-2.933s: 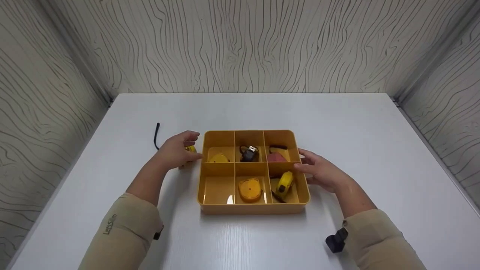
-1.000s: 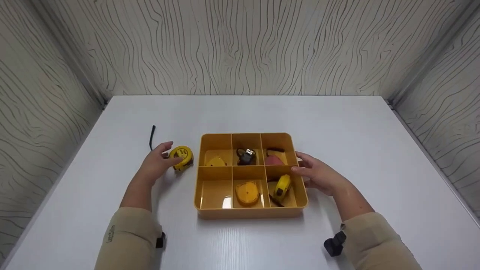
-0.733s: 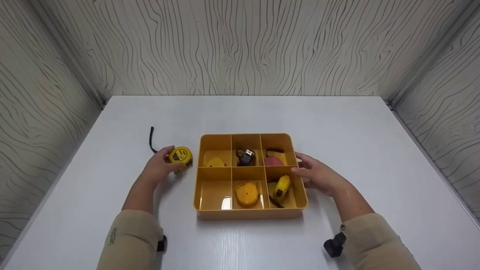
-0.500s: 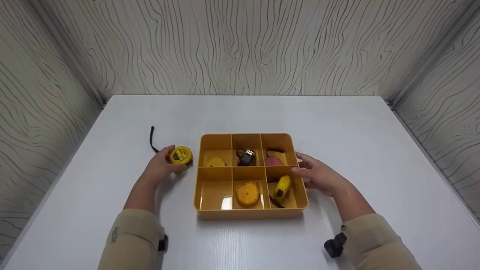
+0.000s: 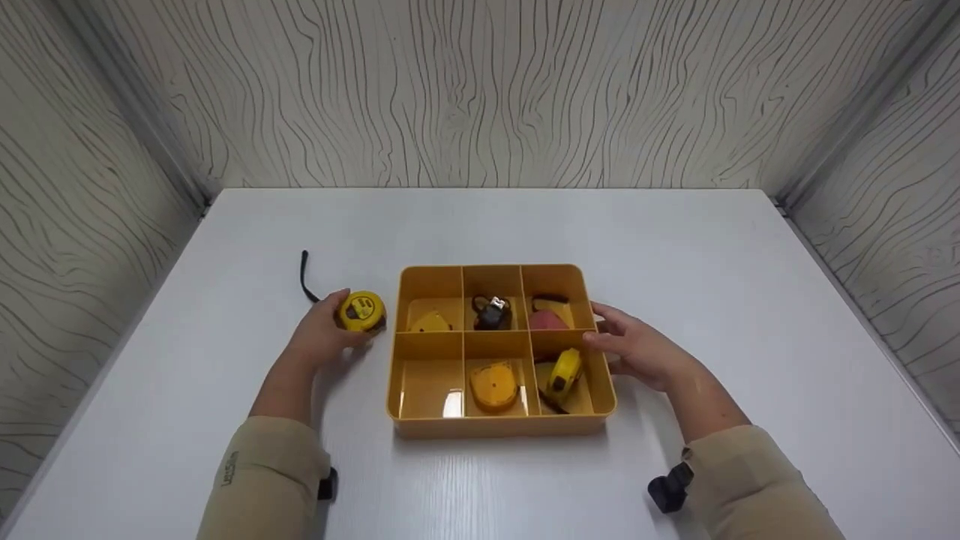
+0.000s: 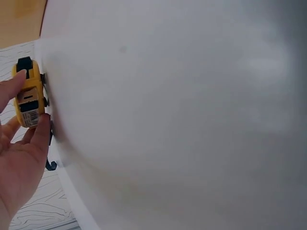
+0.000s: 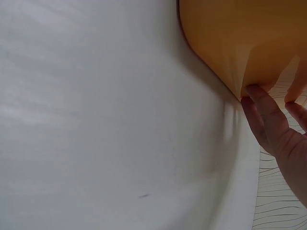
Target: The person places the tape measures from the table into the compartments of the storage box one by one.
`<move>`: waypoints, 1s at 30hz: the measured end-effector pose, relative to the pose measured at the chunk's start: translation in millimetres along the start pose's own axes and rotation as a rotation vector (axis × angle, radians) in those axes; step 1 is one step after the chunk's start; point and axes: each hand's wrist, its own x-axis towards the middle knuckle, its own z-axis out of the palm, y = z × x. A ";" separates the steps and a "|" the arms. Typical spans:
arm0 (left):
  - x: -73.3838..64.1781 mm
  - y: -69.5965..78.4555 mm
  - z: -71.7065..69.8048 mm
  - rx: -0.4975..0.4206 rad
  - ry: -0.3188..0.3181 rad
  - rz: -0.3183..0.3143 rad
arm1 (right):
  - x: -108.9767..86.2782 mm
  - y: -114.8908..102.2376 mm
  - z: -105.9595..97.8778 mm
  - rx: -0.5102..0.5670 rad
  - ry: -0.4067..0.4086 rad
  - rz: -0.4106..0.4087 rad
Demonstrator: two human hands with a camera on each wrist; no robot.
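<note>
A yellow tape measure point(image 5: 361, 311) lies on the table left of a yellow compartment box point(image 5: 501, 427), its black strap point(image 5: 305, 277) stretching toward the back. My left hand point(image 5: 319, 330) holds the tape measure; in the left wrist view its body point(image 6: 29, 93) is between thumb and fingers. My right hand point(image 5: 645, 349) holds the box's right side, thumb over the rim and fingers against the outer wall. In the right wrist view its fingertips point(image 7: 254, 91) touch that wall.
In the box lie a yellow rounded thing point(image 5: 431, 322), a black tape measure point(image 5: 492, 313) and a partly hidden red one point(image 5: 548, 320). An orange tape measure point(image 5: 494, 386) and another yellow one point(image 5: 564, 373) sit in front compartments. Patterned walls point(image 5: 480, 97) border the white table point(image 5: 480, 480).
My left hand drew back leftward from beside the box, then came in around the tape measure, its fingers now on both sides. The right hand and box stay in place.
</note>
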 end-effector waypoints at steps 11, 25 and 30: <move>-1.2 0.2 -2.4 0.017 0.008 -0.038 | -0.3 -1.6 0.8 0.004 -0.004 0.006; -11.0 5.8 -10.5 0.008 0.042 0.024 | -0.3 -2.6 1.1 0.001 -0.001 0.015; -15.3 11.1 -16.0 -0.043 0.054 0.034 | 0.3 -1.9 0.3 -0.002 -0.006 0.014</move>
